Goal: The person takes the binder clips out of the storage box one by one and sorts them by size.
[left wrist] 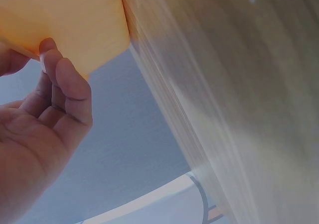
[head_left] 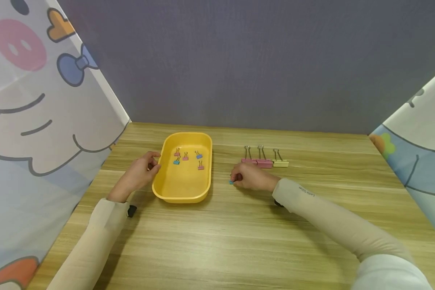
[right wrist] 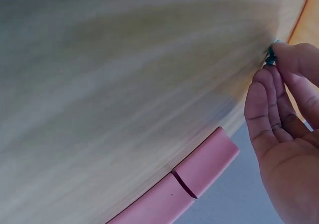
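Under the right hand [head_left: 251, 177], at its fingertips on the side toward the tray, a small blue binder clip [head_left: 231, 182] sits on the wooden table [head_left: 239, 241]. Fingers curl in and pinch it; the right wrist view shows fingertips closed on a small dark-teal bit [right wrist: 271, 58] against the wood. It looks barely lifted or touching the table, can't tell which.

Left hand [head_left: 139, 173] rests against the near-left rim of the yellow tray [head_left: 184, 195], thumb and fingertips touching the wall, fingers loosely bent, not wrapped round it. The left wrist view shows fingertips on the tray edge [left wrist: 75, 30]. It seems to steady the tray.

Tray holds five small clips, pink and blue [head_left: 185, 157], in its far half. Beyond the right hand's knuckles, just past them, three larger clips stand in a row: two pink [head_left: 258, 162] touching each other, one pale yellow [head_left: 280, 163] just beside them.

Step in hand, by my judgement: getting a firm pinch on the blue clip. To do it well: grip the body, not the wire handles, and keep the left hand bracing the tray.

Orientation of the blue clip: mostly hidden by fingers, too small to tell its long axis or which way the handles point. The tray's long axis runs away from the person.
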### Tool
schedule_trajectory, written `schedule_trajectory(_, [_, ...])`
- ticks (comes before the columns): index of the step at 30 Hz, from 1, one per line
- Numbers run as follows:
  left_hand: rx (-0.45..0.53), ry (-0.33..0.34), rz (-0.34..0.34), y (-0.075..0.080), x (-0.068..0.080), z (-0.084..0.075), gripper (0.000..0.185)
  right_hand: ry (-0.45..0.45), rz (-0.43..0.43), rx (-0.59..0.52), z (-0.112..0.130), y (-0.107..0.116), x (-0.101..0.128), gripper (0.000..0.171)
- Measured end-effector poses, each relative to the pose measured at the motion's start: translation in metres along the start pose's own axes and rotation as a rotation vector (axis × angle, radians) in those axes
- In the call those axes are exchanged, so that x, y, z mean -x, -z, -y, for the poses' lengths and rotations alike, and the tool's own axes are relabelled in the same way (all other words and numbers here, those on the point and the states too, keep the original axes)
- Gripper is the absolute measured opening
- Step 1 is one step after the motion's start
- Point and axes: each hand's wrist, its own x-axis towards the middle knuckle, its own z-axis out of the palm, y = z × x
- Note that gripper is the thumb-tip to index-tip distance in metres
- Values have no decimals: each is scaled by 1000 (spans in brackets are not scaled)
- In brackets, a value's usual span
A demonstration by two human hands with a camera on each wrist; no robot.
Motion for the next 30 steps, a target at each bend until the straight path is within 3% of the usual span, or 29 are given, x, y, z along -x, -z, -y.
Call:
schedule_trajectory(13, [6, 2, -1, -1, 0, 1, 35, 44, -98, -32, 11, 21, -3, 5])
schedule_trajectory(20, [5, 7, 8, 0, 0, 0, 36, 113, -123, 32, 14, 35, -9, 6])
schedule_trajectory(30, [6, -5, 1, 0, -1, 2, 36, 128, -140, 47, 28, 45, -28, 7])
